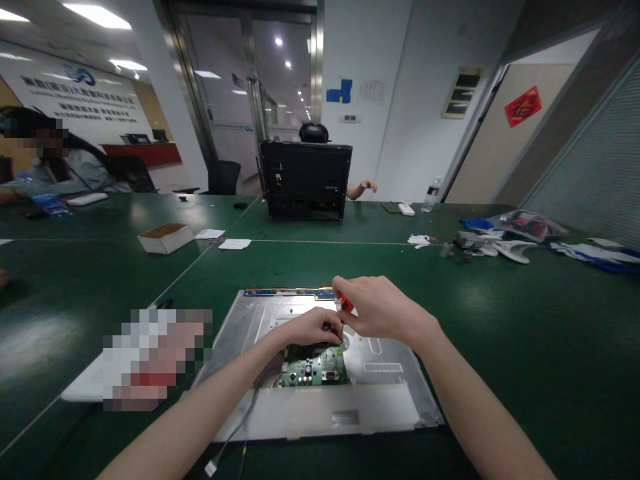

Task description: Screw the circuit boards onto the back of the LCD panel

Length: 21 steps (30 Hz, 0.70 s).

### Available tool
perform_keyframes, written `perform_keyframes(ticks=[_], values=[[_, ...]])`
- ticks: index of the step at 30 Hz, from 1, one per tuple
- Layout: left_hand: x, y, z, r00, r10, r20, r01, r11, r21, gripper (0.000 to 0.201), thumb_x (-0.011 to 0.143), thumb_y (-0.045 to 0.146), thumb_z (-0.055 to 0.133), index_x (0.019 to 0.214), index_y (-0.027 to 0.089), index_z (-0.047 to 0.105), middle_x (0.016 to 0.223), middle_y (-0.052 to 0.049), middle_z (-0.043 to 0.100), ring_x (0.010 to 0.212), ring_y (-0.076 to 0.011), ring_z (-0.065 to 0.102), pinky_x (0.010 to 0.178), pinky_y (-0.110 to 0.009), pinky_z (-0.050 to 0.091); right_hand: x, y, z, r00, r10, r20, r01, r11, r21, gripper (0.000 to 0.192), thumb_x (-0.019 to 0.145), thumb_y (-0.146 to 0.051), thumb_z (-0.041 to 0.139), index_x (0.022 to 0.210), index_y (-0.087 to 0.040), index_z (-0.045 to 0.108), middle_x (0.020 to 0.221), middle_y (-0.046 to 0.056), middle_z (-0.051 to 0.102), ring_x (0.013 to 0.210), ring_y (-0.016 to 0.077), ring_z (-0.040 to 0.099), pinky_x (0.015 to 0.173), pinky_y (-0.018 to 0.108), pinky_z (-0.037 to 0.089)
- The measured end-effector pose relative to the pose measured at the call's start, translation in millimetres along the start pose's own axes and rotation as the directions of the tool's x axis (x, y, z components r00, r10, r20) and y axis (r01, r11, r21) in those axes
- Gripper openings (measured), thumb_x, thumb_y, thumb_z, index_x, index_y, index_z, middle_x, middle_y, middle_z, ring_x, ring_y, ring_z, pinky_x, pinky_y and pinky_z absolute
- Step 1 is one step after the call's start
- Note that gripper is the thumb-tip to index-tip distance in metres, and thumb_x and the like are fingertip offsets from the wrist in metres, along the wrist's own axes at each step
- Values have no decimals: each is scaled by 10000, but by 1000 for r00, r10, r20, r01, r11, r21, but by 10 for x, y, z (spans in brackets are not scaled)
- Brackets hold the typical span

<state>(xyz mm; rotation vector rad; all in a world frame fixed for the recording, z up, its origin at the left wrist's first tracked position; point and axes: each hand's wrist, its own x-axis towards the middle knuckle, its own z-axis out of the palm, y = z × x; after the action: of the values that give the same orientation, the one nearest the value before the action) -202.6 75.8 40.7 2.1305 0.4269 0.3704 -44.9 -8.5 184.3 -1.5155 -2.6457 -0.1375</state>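
A flat metal display panel (pixel 240 347) lies on the table in front of me, with a green circuit board (pixel 315 370) on its middle. My right hand (pixel 373 307) is closed around the red-orange handle of a screwdriver (pixel 346 304), held upright over the board's upper right corner. Close beside it, my left hand (pixel 317 327) has its fingers curled together at the screwdriver's lower end and the board's edge. Whatever those fingertips pinch is hidden. From the board's left side a grey cable (pixel 250 413) runs down to a white connector (pixel 211 468) beyond the panel's lower edge.
Left of the panel lies a white, partly blurred object (pixel 90 373). Farther off are an open cardboard box (pixel 166 239), paper slips (pixel 235 245) and a black monitor housing (pixel 306 180) with a person behind it. Several parts and bags (pixel 530 227) lie right. Another person sits far left.
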Motion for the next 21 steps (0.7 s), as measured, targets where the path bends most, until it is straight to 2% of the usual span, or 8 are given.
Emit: perform_keyframes(ticks=[4,10,16,21], values=[[2,5,-6,1000,-9,-2,9,1000,25,130,746,254,689,802,137,684,759,-10,658,715,-137,579,656,-207,420,14,-6,11,999,34,3,-34,999,-19,157,805,-303,499,930,-210,483,736,9,636,619,154,566,479,260,193],[-1,20,-12,1000,-5,3,5,1000,31,119,748,239,684,806,135,686,766,-16,664,719,-136,583,660,-205,420,43,17,39,996,84,-9,-85,994,-72,211,838,-394,487,928,-204,507,705,14,624,589,151,548,477,262,179],[-5,4,-5,1000,-26,7,26,1000,13,116,750,239,681,807,138,687,765,-15,668,714,-136,588,662,-206,422,47,37,45,996,84,-13,-85,993,-88,222,856,-422,469,892,-212,531,699,16,624,601,156,558,481,260,189],[-3,6,-9,1000,2,-2,-2,999,36,107,749,234,682,802,141,689,784,-16,670,743,-144,588,682,-214,419,7,46,13,998,54,24,-53,998,-36,162,822,-344,504,908,-212,541,742,20,639,643,158,572,494,257,228]])
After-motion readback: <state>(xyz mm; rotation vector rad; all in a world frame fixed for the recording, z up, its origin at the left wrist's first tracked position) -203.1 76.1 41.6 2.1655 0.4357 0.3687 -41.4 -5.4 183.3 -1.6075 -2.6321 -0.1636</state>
